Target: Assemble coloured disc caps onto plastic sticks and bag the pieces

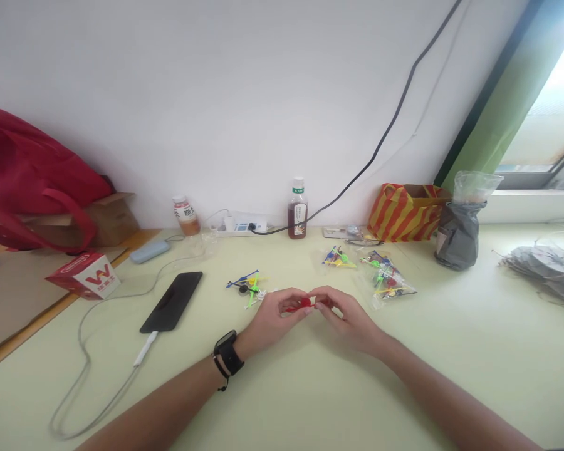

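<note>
While your left hand [276, 318] is pinching a small red piece [305, 302] over the middle of the table [310, 401], your right hand [348, 318] is pinching its right end, seemingly steadying it from both sides, and loose pieces [252, 289] are lying just beyond, leftward, probably for easy reach.

The red piece [305, 302] is partly covered by the left fingers [291, 293] and right fingers [328, 292], so its full shape cannot be told. The forearms [173, 394] are cut off by the bottom edge, the red bag [32, 156] by the left, the cord [396, 109] by the top. The carton [117, 220] is partly hidden by the red bag. The dark bottle's [297, 213] small print cannot be read.
</note>
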